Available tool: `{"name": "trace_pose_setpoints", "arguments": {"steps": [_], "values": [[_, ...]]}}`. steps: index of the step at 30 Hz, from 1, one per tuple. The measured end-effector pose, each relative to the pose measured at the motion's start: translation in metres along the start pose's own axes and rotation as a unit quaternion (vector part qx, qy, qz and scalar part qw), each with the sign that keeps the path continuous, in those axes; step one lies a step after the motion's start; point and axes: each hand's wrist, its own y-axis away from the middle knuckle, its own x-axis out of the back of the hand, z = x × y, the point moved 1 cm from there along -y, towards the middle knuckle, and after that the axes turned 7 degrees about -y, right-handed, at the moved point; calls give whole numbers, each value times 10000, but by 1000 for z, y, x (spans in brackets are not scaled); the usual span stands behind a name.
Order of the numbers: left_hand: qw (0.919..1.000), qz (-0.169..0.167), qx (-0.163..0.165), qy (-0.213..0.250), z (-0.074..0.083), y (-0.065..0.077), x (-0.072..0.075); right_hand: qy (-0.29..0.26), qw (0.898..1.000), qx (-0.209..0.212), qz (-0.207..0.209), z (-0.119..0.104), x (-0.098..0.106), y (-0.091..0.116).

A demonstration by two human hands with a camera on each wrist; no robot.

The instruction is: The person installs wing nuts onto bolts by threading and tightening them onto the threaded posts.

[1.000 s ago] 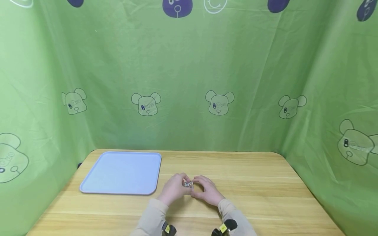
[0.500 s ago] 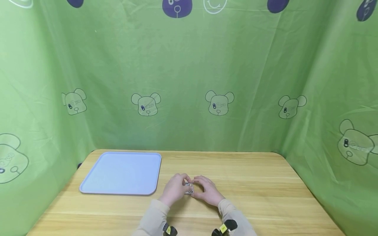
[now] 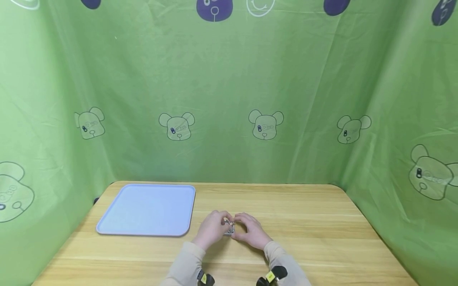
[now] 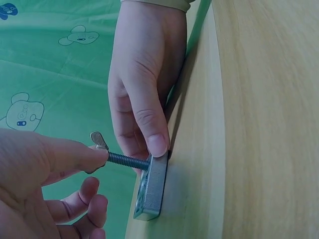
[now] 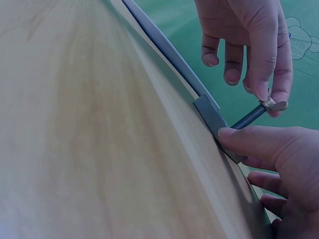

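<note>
In the head view my left hand (image 3: 208, 230) and right hand (image 3: 252, 232) meet over a small metal block (image 4: 154, 189) on the table. A threaded bolt (image 4: 128, 161) stands up from this block, with a wing nut (image 4: 98, 140) at its free end. The thumb and forefinger of my left hand pinch the wing nut, seen also in the right wrist view; its other fingers hang loosely curled. My right hand grips the block at one end, its thumb on the near side. Fingers partly cover the block's top, where its details are hard to tell.
A light blue tray (image 3: 148, 210) lies on the wooden table (image 3: 304, 222), left of the hands. Green curtains (image 3: 222, 151) with bear prints enclose the table at the back and both sides. Black wrist devices (image 3: 273, 274) sit over the beige sleeves.
My left fingers have shifted slightly at the block, and more of the wing nut now shows between them. My right hand and the tray keep their places.
</note>
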Motion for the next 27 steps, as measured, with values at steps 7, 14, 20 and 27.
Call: {"name": "trace_pose_setpoints", "arguments": {"steps": [7,14,20,27], "values": [[9999,-23,-132,92,-1,0,4,34,10000,-20,-1,0,0,0],[9992,-29,-157,366,-3,-2,7,48,10000,65,-24,-1,0,-1],[9996,-90,-129,225,-5,-4,6,21,10000,62,-7,-3,1,0],[9994,-181,118,262,-6,-2,6,19,10000,70,-2,-4,1,1]]}}
